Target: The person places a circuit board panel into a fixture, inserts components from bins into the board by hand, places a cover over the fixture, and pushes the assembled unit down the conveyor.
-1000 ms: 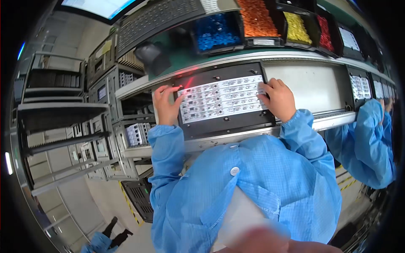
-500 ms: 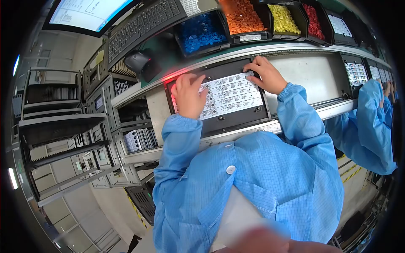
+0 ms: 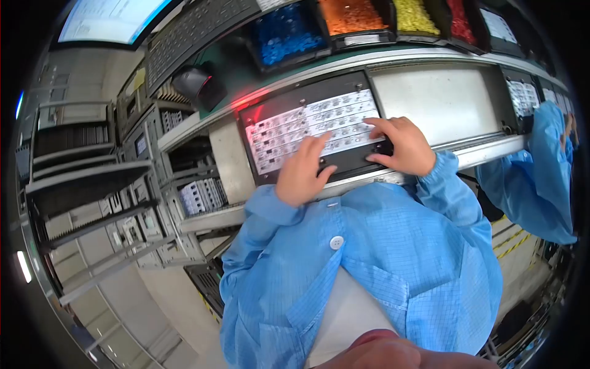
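Note:
A black pallet [image 3: 279,98] sits in the metal track and holds a white circuit board panel [image 3: 335,117] printed in rows. Over the pallet's front edge is my left hand [image 3: 300,172], its fingers stretched across the panel and its thumb apart, beside a small black knob at the front. My right hand [image 3: 405,146] reaches over the front right corner with thumb and forefinger spread. Another dark knob [image 3: 385,147] lies between those two fingers; I cannot tell whether they touch it. Red light falls on the panel's left end.
Behind the track stand bins of blue parts [image 3: 286,37], orange parts [image 3: 353,15], yellow parts [image 3: 416,17] and red parts [image 3: 461,21]. A mouse [image 3: 200,86] and keyboard [image 3: 196,37] are at back left. Another person's blue sleeve [image 3: 528,178] is at right.
Both hands have moved from the pallet's back edge toward its front edge. The back knobs and the panel's left end are now uncovered. The view has shifted slightly.

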Motion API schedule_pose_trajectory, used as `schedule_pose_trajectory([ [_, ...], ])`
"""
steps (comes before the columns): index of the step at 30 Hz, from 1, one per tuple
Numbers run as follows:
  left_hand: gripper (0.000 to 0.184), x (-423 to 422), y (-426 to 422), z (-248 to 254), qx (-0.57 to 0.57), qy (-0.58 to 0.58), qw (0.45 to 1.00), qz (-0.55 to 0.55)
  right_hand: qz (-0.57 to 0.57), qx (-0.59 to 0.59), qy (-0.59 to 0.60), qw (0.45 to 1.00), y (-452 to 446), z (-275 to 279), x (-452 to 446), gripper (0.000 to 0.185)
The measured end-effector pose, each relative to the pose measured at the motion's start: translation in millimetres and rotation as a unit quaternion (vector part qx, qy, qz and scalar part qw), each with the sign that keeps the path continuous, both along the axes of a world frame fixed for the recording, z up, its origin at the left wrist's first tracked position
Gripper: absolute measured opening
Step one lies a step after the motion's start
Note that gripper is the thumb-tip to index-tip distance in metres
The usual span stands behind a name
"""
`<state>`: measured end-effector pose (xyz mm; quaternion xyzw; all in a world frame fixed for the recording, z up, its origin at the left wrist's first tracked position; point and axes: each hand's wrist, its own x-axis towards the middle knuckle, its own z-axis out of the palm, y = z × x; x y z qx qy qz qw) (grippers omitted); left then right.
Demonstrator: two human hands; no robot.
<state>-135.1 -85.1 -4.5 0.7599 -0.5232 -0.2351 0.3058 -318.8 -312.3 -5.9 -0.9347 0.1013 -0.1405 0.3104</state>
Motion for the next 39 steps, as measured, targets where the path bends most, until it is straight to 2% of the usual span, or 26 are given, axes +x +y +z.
schedule_pose_trajectory([
  [1,0.054,-3.7,-1.0,-11.8,-0.052,-0.085,0.995,0.003,0.004,0.01,-0.006,1.0,5.0,-2.5,-2.3,0.057],
  [4,0.052,-11.1,-4.0,-29.0,-0.076,-0.104,0.991,0.041,-0.049,-0.031,-0.041,0.998,10.4,-20.4,0.5,0.052],
  [8,0.046,-13.3,-6.6,-24.9,-0.05,-0.069,0.994,0.064,-0.112,-0.11,0.018,0.987,18.0,-23.6,12.8,0.046],
  [9,0.045,-13.9,-1.9,-20.0,-0.054,-0.071,0.994,0.063,-0.101,-0.073,0.039,0.991,17.0,-15.2,14.3,0.05],
  [10,0.044,-15.5,3.4,-14.6,-0.058,-0.07,0.994,0.056,-0.053,0.02,-0.005,0.998,17.8,1.4,15.5,0.05],
  [12,0.05,-7.6,23.2,1.5,-0.048,-0.07,0.991,0.107,0.028,0.195,-0.096,0.976,15.2,45.1,13.9,0.049],
  [13,0.055,4.6,34.6,-3.1,-0.103,-0.204,0.968,0.102,0.095,0.241,-0.127,0.958,10.5,75.4,7.7,0.05],
  [14,0.058,13.2,42.3,1.6,-0.108,-0.238,0.959,0.107,0.158,0.28,-0.158,0.934,5.7,104.7,2.5,0.051],
  [15,0.057,13.3,51.7,9.2,-0.053,-0.186,0.97,0.144,0.248,0.254,-0.244,0.902,-0.4,124.4,4.0,0.044],
  [16,0.056,14.1,60.1,16.7,0.006,-0.137,0.974,0.179,0.338,0.291,-0.279,0.85,0.0,141.4,9.8,0.034],
  [17,0.056,21.3,70.9,8.2,-0.017,-0.173,0.971,0.166,0.396,0.305,-0.292,0.815,2.9,151.6,14.4,0.034],
  [18,0.056,28.5,78.8,-7.4,-0.037,-0.211,0.964,0.159,0.413,0.31,-0.293,0.805,7.0,154.6,13.5,0.033],
  [21,0.057,39.8,88.5,-27.4,-0.044,-0.217,0.958,0.184,0.394,0.299,-0.276,0.824,24.7,150.9,-4.7,0.031],
  [24,0.057,32.9,86.8,-13.3,-0.1,-0.066,0.974,0.192,0.33,0.277,-0.246,0.868,31.3,145.7,-47.9,0.029],
  [25,0.057,30.0,86.6,-15.8,-0.117,-0.065,0.974,0.182,0.31,0.272,-0.234,0.881,31.9,144.6,-59.7,0.028],
  [31,0.05,33.6,74.7,-24.0,-0.064,-0.129,0.97,0.193,0.264,0.228,-0.216,0.912,31.3,149.2,-88.0,0.025],
  [35,0.046,37.0,67.8,-34.0,-0.095,-0.183,0.962,0.181,0.299,0.187,-0.245,0.903,21.0,159.9,-68.8,0.023],
  [39,0.043,29.3,68.5,-26.9,-0.093,-0.189,0.96,0.186,0.33,0.124,-0.299,0.887,-15.9,170.6,-27.5,0.022],
])
